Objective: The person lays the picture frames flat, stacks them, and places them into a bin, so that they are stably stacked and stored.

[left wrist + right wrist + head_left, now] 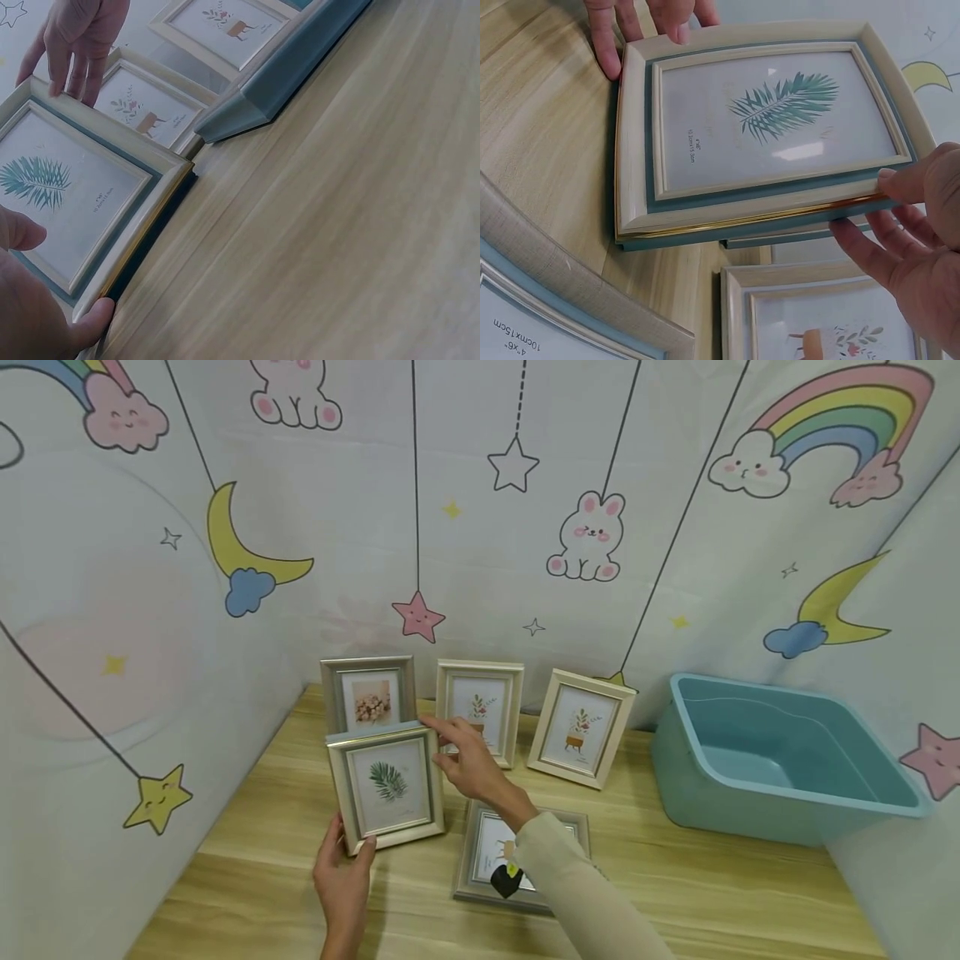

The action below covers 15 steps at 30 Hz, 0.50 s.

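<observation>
A cream picture frame (390, 787) with a green leaf print leans back, its lower edge near the table, in front of a grey-brown frame (369, 700) with a pink flower picture. My left hand (342, 878) holds its lower left corner, thumb at the front of the bottom edge. At the upper right side, my right hand (472, 764) pinches the edge between thumb and fingers; the right wrist view shows this grip on the leaf frame (780, 120) closely. Below my right forearm lies another grey-brown frame (468, 860), face up and partly covered by the sleeve.
Two cream frames stand against the back wall: one upright (516, 710), partly behind my right hand, and one tilted (581, 727). A blue plastic tub (750, 814) stands at the right. The wood-grain table (247, 860) meets patterned cloth walls.
</observation>
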Available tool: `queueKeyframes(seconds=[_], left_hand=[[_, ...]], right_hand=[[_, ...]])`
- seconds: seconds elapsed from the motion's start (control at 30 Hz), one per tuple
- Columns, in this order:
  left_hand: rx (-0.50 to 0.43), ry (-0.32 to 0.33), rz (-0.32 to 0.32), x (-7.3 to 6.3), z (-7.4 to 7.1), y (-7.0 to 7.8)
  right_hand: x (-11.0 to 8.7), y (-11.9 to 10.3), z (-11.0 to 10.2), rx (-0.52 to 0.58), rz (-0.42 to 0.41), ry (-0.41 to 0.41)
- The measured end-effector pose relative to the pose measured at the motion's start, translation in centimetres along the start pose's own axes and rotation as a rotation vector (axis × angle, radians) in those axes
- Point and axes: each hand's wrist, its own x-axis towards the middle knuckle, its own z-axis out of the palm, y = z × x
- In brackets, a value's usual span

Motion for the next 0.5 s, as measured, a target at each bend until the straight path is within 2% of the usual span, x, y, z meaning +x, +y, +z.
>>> queueKeyframes(seconds=[0.2,0.5], left_hand=[[-0.001,0.002,-0.016,-0.02,0.02,-0.04],[-0.039,0.004,-0.060,-0.02,-0.07,0.22]], right_hand=[[-0.08,0.07,0.10,-0.032,-0.023,0.034],[-0.52,-0.19,0.11,0.010,-0.033,0.070]])
